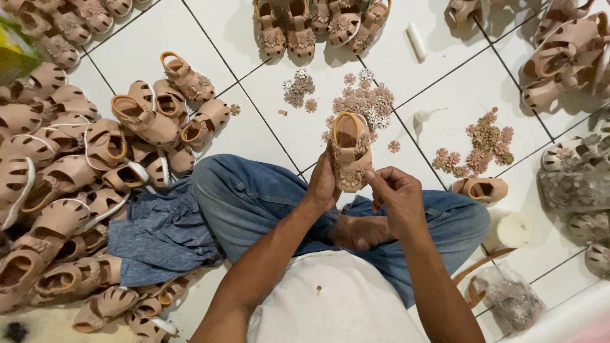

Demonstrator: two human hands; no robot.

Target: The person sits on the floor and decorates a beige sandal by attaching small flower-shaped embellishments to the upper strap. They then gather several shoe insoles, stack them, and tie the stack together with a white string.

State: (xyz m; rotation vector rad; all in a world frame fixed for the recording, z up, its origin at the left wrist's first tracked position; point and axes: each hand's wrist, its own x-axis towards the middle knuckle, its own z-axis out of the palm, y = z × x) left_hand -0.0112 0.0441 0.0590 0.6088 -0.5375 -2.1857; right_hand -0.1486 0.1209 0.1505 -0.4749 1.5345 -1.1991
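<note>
- I see a small pink sandal held up at the centre of the frame, above my crossed legs in blue jeans.
- Its long axis runs nearly straight up and down the frame: the heel end with the orange-lined strap loop points to the top edge, the toe end points down toward my body.
- The footbed faces the camera, so I look into the sandal from above.
- My left hand is closed around the sandal's lower left side, fingers wrapped behind it and thumb along the edge.
- My right hand is curled, its fingertips pinched against the lower right edge of the sandal near the toe; whether something small sits between them I cannot tell.
- Just above the sandal on the white tile floor lies a heap of pink flower trims; a second heap lies to the right.
- A big pile of matching sandals fills the left of the frame.
- One single sandal lies on its side at my right knee.
</note>
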